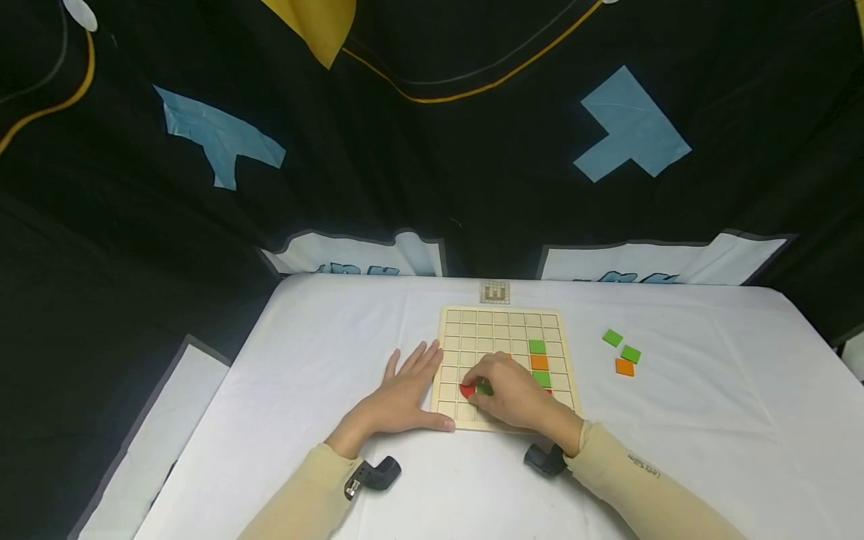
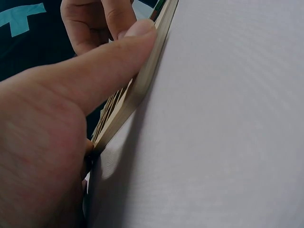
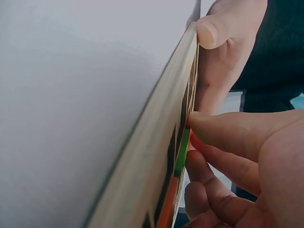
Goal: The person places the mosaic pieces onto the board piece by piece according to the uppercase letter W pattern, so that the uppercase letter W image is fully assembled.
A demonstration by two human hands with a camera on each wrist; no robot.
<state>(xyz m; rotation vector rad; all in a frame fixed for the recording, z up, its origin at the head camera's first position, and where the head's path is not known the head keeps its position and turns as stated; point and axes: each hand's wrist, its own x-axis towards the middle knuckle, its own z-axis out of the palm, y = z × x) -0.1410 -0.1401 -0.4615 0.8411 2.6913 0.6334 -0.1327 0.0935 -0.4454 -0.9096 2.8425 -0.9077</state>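
Note:
A wooden grid board (image 1: 466,330) lies on the white table. My right hand (image 1: 509,390) is over its lower middle and pinches a red tile (image 1: 466,391) between thumb and fingertips, at a cell near the left side. Just right of it a green tile (image 1: 484,389) shows under the fingers. In the right wrist view, that green tile (image 3: 181,154) and an orange tile (image 3: 167,202) sit along the board. With fingers spread, my left hand (image 1: 405,394) rests at the board's left edge, its thumb by the near-left corner. My right hand hides part of the grid.
On the board's right side stands a column with a green tile (image 1: 537,346), an orange tile (image 1: 539,362) and another green one. Loose on the cloth to the right lie two green tiles (image 1: 631,354) and an orange tile (image 1: 624,367). A small patterned square (image 1: 495,292) lies behind the board.

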